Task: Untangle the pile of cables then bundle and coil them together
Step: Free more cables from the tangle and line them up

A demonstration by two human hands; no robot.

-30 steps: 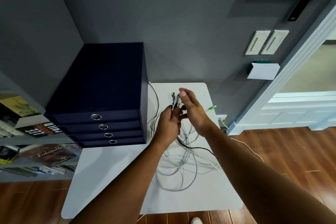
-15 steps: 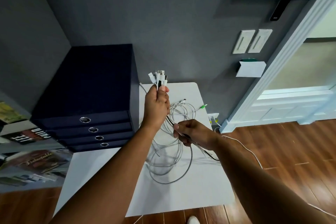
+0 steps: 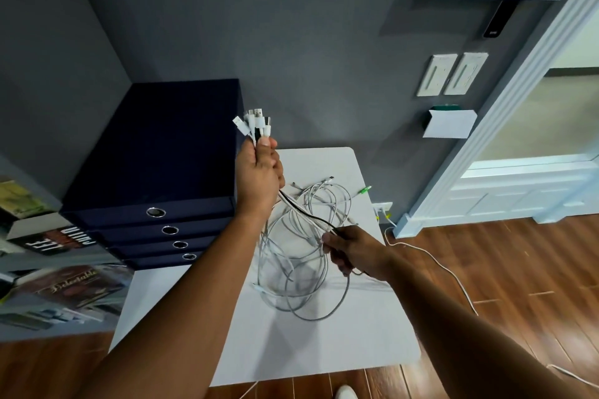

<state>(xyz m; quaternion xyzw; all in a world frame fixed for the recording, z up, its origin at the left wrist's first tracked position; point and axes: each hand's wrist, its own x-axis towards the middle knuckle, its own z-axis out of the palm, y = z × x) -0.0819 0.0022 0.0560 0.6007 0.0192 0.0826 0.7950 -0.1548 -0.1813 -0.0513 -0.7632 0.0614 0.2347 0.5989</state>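
My left hand (image 3: 259,178) is raised above the white table (image 3: 372,334) and closed around a bunch of cable ends; several white plugs (image 3: 254,125) stick up out of the fist. From it a taut strand of white and black cables (image 3: 304,212) runs down to my right hand (image 3: 353,251), which grips them lower and to the right. Below both hands the remaining cable loops (image 3: 298,272) hang and rest in a loose tangle on the table.
A dark blue drawer box (image 3: 155,165) stands at the table's left rear. Books and magazines (image 3: 48,282) lie on a shelf further left. A grey wall is behind; a white cord (image 3: 434,262) trails across the wooden floor on the right.
My left hand has lifted the gathered plug ends higher. My right hand has slid down the cables to the right, drawing them taut, and the loops have lifted partly off the table.
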